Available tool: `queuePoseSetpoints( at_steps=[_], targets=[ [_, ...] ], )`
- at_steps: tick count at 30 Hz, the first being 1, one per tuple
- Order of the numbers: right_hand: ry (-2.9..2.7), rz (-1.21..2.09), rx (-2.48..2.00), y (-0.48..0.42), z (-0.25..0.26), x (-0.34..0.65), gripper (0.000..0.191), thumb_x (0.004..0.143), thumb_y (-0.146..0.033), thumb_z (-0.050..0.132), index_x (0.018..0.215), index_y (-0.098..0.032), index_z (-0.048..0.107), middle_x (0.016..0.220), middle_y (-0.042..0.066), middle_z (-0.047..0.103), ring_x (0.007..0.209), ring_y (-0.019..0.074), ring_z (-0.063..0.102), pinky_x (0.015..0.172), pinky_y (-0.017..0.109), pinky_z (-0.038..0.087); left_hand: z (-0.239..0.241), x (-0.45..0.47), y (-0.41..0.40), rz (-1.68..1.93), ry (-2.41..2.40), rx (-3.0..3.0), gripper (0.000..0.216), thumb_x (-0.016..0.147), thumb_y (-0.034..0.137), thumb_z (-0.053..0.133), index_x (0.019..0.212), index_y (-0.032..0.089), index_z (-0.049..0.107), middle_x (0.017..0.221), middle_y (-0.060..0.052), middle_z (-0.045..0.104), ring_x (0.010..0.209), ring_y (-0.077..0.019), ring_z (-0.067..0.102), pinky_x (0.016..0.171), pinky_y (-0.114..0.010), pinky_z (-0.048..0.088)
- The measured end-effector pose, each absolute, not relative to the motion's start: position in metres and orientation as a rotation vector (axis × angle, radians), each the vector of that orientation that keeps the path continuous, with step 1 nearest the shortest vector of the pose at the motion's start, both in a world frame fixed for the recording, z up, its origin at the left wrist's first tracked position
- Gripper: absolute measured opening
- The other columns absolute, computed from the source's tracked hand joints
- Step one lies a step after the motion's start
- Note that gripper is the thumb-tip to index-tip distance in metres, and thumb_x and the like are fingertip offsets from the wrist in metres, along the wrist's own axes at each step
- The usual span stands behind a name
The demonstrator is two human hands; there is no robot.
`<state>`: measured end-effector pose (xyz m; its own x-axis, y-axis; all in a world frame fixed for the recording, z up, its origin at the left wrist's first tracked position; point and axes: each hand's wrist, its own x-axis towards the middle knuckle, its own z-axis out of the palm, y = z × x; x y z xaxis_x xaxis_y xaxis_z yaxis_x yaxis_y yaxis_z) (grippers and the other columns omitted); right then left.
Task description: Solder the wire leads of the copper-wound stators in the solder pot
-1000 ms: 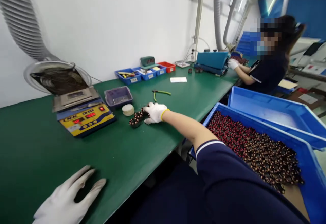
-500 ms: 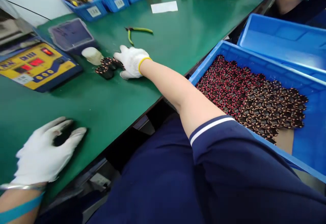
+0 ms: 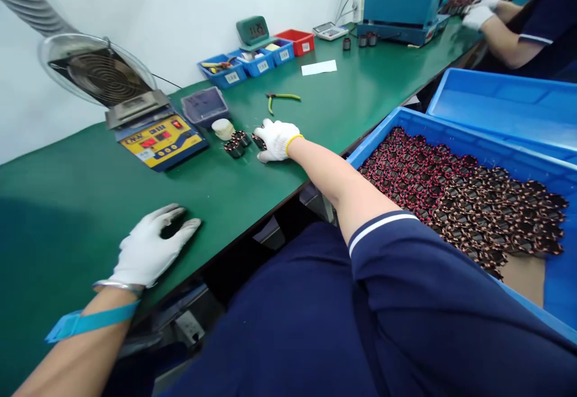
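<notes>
My right hand (image 3: 278,140), in a white knit glove with a yellow cuff, has its fingers around a small dark motor stator (image 3: 258,142) with copper windings, low over or on the green bench. Its far side shows past the fingertips; the rest is hidden. Just left of it stand two more wound stators (image 3: 234,148), close together, beside a round whitish lump (image 3: 223,129). My left hand (image 3: 151,245), also gloved, rests on the bench near its front edge. Its thumb and fingers are apart and hold nothing.
A blue crate (image 3: 554,174) full of stators with red and copper windings is at right. Green-handled nippers (image 3: 283,97) lie beyond my right hand. A yellow-fronted soldering unit (image 3: 162,141) with a fan and a dark bin (image 3: 205,107) stand left. A co-worker's gloved hands (image 3: 480,15) are far right.
My head view has swung up and left, showing more of the bench's back. My right hand has drawn the held stator slightly right, away from the other two. The left hand stays open.
</notes>
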<state>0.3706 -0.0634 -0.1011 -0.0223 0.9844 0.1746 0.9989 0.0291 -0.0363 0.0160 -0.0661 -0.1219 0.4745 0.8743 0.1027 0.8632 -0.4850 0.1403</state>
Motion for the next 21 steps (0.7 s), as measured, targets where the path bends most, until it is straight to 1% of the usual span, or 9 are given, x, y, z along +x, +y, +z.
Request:
queuePoseSetpoints(
  at_steps=[6,9,12,14,18,19,21],
  targets=[
    [-2.141,-0.146,-2.072,-0.06,-0.104,0.374,0.068,0.075,-0.066,0.059,0.125,-0.021,0.048,0.126,0.013,0.047,0.108,0.0357,0.053,0.085,0.053,0.05,-0.125,0.015,-0.066,0.3,1.573,2.641,0.058,0.084,0.063,0.048,0.119,0.019,0.062,0.139,-0.004,0.054,0.131,-0.025,0.047,0.113,-0.043,0.035],
    [-2.166,-0.132,-2.067,-0.063,-0.102,0.374,0.069,0.077,-0.066,0.057,0.127,-0.019,0.046,0.128,0.012,0.045,0.11,0.0319,0.051,0.089,0.048,0.047,-0.128,0.013,-0.064,0.329,1.538,2.651,0.059,0.083,0.062,0.049,0.119,0.017,0.062,0.138,-0.005,0.054,0.13,-0.0248,0.047,0.114,-0.042,0.035],
    [-2.199,-0.151,-2.049,-0.07,-0.096,0.375,0.065,0.079,-0.063,0.057,0.125,-0.019,0.048,0.126,0.013,0.047,0.108,0.0298,0.052,0.087,0.044,0.048,-0.131,0.011,-0.063,0.352,1.493,2.648,0.058,0.084,0.061,0.049,0.119,0.018,0.063,0.136,-0.006,0.055,0.127,-0.025,0.05,0.113,-0.041,0.037],
    [-2.239,-0.158,-2.033,-0.074,-0.091,0.377,0.064,0.077,-0.065,0.058,0.124,-0.021,0.051,0.124,0.013,0.05,0.105,0.0311,0.055,0.084,0.045,0.05,-0.133,0.011,-0.063,0.405,1.473,2.641,0.058,0.083,0.062,0.049,0.118,0.019,0.064,0.136,-0.006,0.056,0.126,-0.025,0.052,0.112,-0.04,0.038],
    [-2.348,-0.105,-2.003,-0.081,-0.085,0.385,0.08,0.069,-0.071,0.063,0.135,-0.029,0.045,0.134,0.014,0.045,0.108,0.0337,0.055,0.082,0.044,0.051,-0.138,0.016,-0.062,0.506,1.443,2.612,0.06,0.081,0.064,0.05,0.117,0.019,0.065,0.137,-0.007,0.055,0.126,-0.0245,0.051,0.112,-0.038,0.038],
    [-2.363,-0.128,-1.989,-0.082,-0.085,0.388,0.079,0.07,-0.069,0.063,0.135,-0.029,0.045,0.134,0.015,0.045,0.107,0.0339,0.056,0.081,0.044,0.051,-0.138,0.018,-0.062,0.51,1.448,2.605,0.059,0.081,0.064,0.05,0.116,0.019,0.065,0.137,-0.007,0.055,0.126,-0.0244,0.051,0.112,-0.038,0.037],
    [-2.372,-0.185,-1.985,-0.083,-0.083,0.392,0.071,0.074,-0.066,0.061,0.131,-0.025,0.049,0.129,0.017,0.049,0.102,0.034,0.058,0.076,0.042,0.051,-0.136,0.021,-0.061,0.5,1.469,2.594,0.059,0.081,0.064,0.049,0.116,0.019,0.065,0.138,-0.006,0.055,0.126,-0.0245,0.051,0.112,-0.038,0.038]
  ],
)
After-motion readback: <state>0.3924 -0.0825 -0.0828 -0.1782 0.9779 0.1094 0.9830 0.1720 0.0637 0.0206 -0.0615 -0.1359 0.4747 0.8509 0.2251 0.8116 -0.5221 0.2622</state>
